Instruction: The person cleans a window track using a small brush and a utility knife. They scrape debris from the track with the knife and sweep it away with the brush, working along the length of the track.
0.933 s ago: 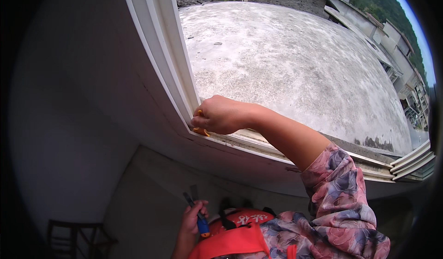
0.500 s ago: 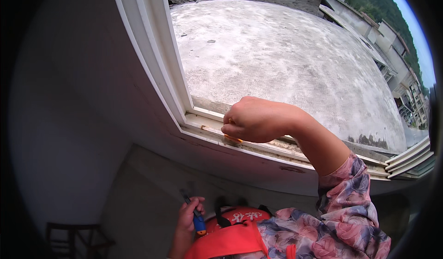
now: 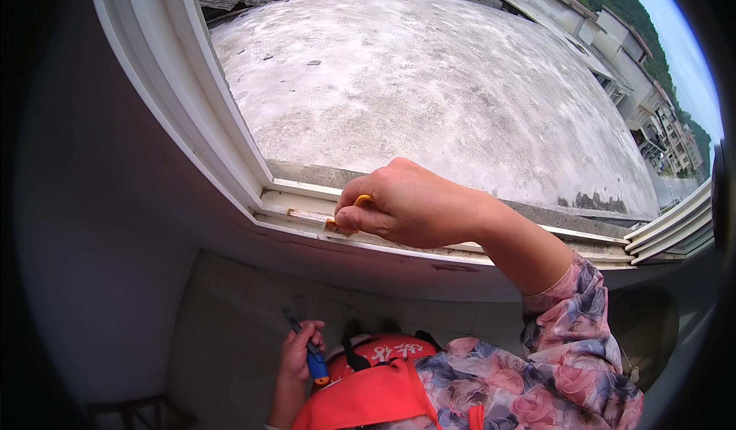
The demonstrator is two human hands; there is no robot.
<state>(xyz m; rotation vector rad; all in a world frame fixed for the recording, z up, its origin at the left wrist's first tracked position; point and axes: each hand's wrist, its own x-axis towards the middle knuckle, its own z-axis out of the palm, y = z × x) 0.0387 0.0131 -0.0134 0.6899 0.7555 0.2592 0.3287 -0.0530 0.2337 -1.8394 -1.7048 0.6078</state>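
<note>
My right hand (image 3: 406, 204) is closed in a pinch over the window sill. In its fingers is a small yellow-handled brush (image 3: 342, 231), whose brownish bristle end rests on the sliding track (image 3: 303, 216) of the white window near its left corner. The fingers hide most of the brush. Lower down, close to my body, my left hand (image 3: 297, 351) is wrapped around the blue and orange handle of a scraper (image 3: 317, 365). The scraper's thin dark blade points up and away from me, and its tip is blurred.
White frame rails (image 3: 172, 93) rise at the left, and sliding panes (image 3: 675, 227) stand at the right end. Brown dirt lines the track. Beyond the opening lies a pale concrete roof (image 3: 429, 85). A dark wooden stool or chair (image 3: 138, 411) sits at the lower left. I wear a red apron (image 3: 376, 399).
My right hand has shifted left relative to the sleeve and tilted, showing more of the brush. The view has turned, so the window sits further left. My left hand still holds the scraper.
</note>
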